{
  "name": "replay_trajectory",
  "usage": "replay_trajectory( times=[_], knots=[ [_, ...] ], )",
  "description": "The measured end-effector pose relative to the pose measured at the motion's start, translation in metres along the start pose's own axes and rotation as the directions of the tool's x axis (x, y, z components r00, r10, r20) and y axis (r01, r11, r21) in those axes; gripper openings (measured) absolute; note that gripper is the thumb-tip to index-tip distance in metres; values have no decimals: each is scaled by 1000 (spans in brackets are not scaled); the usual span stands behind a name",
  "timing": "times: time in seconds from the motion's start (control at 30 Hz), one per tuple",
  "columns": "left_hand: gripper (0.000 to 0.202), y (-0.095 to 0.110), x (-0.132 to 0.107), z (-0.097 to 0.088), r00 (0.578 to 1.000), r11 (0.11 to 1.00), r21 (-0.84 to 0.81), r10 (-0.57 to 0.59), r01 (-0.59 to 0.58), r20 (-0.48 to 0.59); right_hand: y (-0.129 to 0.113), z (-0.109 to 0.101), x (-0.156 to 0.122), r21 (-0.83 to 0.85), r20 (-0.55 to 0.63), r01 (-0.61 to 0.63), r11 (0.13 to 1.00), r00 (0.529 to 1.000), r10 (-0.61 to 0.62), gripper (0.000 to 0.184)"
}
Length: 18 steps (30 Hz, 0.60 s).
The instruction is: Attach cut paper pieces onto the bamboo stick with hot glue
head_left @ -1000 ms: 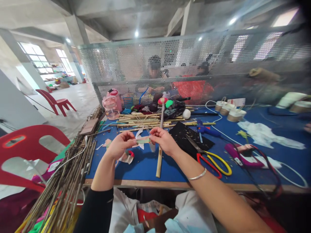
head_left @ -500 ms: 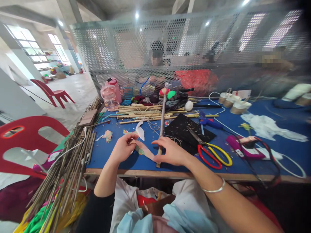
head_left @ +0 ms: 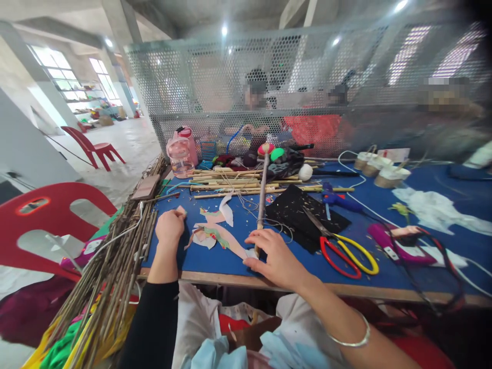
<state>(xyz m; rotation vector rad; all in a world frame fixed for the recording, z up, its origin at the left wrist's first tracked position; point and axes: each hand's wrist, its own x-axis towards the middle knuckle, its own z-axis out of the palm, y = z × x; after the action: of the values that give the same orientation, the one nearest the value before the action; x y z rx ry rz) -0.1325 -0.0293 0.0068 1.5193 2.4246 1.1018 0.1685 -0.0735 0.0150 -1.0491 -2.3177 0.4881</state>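
Note:
My left hand [head_left: 170, 228] is closed at the table's left side. A small pale pink scrap [head_left: 181, 210] sticks out at its fingertips. Below my right hand [head_left: 277, 256] stands the lower end of a stick [head_left: 262, 200] with a red-and-yellow ball [head_left: 266, 149] at its far end. The fingers reach over the stick and the thumb lies on its near side. A pale pink patterned strip [head_left: 230, 241], paper or cloth, runs leftward from that thumb, its left part curled on the table. Another patterned scrap with a white end [head_left: 226, 210] lies just beyond it.
Scissors [head_left: 346, 253] with red and yellow handles lie to the right, partly on black cloth [head_left: 292, 210]. A blue glue gun [head_left: 342, 200] is behind them. Thin sticks [head_left: 230, 179] line the back. A bundle of twigs [head_left: 111, 277] borders the left side. Perforated metal panel [head_left: 215, 82] stands behind.
My left hand has let go of the patterned strip and moved left, with a small scrap in its fingers. My right hand stays at the stick's lower end. The view has shifted slightly.

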Motion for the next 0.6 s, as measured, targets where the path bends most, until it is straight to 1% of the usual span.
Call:
replay_trajectory(
  times=[0.13,0.27,0.33,0.37,0.4,0.43,0.47,0.5,0.53,0.6],
  knots=[
    [21,10,-1,-1,999,996,-85,38,-39,-11,-2,-2,1,92,-100,-34,995,994,43,27],
    [23,28,-3,-6,998,977,-213,7,-19,-55,0,-7,0,167,-210,-88,982,970,122,20],
    [24,42,-8,-8,1000,942,-334,23,-27,-15,0,-9,0,226,-221,-127,966,959,177,21],
    [24,50,-10,-9,998,914,-402,66,-51,24,-1,-9,0,261,-217,-148,954,954,208,22],
    [23,57,-11,-9,988,893,-441,137,-92,70,-2,-8,2,295,-210,-166,941,949,234,25],
    [22,63,-12,-10,974,889,-436,202,-140,99,-3,-8,3,323,-204,-176,930,947,250,28],
    [22,68,-11,-10,965,902,-390,241,-183,104,-5,-7,4,342,-199,-177,923,946,255,31],
    [22,70,-9,-10,964,926,-315,248,-209,90,-7,-6,5,350,-196,-173,921,948,252,32],
    [23,69,-7,-9,971,952,-224,230,-209,71,-8,-6,5,348,-192,-167,923,950,244,33],
    [30,64,-4,-6,983,985,-29,174,-173,54,-10,-5,4,302,-172,-160,940,961,218,32]
  ],
)
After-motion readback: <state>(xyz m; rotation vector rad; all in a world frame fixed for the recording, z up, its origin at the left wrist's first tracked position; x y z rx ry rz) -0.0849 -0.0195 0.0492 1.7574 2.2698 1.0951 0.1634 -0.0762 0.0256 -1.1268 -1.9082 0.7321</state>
